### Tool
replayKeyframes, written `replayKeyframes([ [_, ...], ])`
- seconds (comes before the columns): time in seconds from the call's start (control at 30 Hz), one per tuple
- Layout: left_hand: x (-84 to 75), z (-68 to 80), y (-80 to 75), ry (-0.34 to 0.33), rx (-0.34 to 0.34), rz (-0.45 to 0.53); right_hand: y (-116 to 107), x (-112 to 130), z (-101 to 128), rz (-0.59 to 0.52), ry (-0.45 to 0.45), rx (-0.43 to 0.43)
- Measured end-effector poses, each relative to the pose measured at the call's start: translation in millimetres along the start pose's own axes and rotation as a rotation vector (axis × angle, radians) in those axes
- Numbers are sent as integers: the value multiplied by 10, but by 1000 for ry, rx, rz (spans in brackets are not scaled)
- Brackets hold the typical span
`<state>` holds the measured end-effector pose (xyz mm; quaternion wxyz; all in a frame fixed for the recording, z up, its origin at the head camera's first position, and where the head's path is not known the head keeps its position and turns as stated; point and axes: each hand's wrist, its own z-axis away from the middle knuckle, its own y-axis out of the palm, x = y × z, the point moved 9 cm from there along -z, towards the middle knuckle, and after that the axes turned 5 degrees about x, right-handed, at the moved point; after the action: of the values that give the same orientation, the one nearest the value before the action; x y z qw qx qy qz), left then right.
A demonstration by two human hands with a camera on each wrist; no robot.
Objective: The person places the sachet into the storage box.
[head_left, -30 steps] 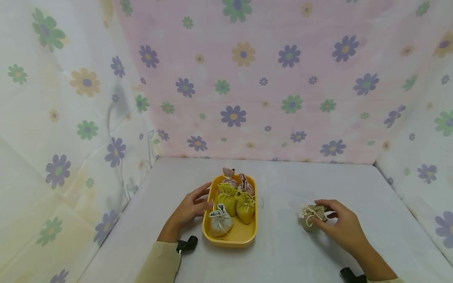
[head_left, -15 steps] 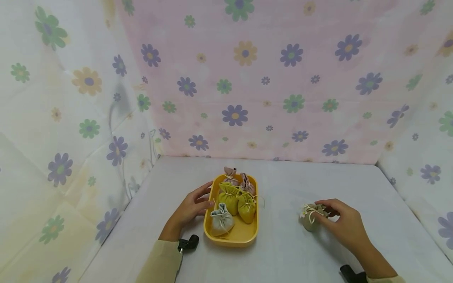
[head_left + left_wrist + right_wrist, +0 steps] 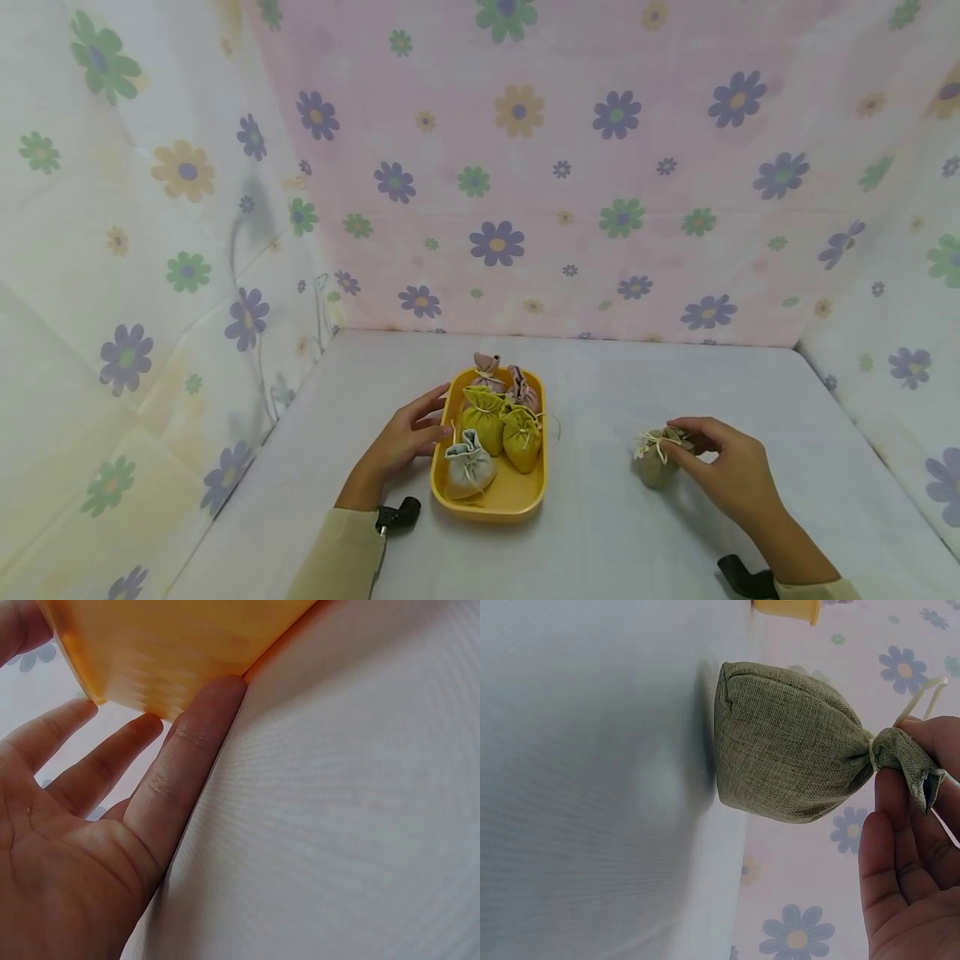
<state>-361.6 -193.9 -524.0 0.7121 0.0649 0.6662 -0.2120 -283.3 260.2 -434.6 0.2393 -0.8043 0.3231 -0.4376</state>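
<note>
Left hand (image 3: 402,443) on the tray (image 3: 517,500); right hand (image 3: 726,472) pinching the olive pouch (image 3: 654,463) by its neck.

We note the left hand lies relaxed with straight fingers (image 3: 191,742) spread against the tray's outer left wall, holding nothing. The yellow tray sits on the table (image 3: 615,542) and holds five pouches: a grey one (image 3: 468,467) at the near end, two yellow-green ones (image 3: 501,425) in the middle, two pink ones (image 3: 504,377) at the far end. The olive pouch stands upright on the table, well apart from the tray, to its right. In the right wrist view we see the right hand's fingertips (image 3: 907,761) closed on the pouch's gathered neck at the cream tie string (image 3: 919,697), base touching the table. Flowered cloth (image 3: 525,167) hangs behind and on both sides.
</note>
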Motion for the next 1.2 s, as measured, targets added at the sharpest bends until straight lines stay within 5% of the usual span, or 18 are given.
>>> replayKeyframes([
  [0.47,80,57,-29,-23,-31,-7,-16,235,-63,-80,-94,-47],
  [1.0,-20,28,-23,-3,-19,-25,-22,534,-167,-136,-178,-58],
  [1.2,-36,-14,-10,5,-111,-93,9,580,-196,-141,-157,-40],
])
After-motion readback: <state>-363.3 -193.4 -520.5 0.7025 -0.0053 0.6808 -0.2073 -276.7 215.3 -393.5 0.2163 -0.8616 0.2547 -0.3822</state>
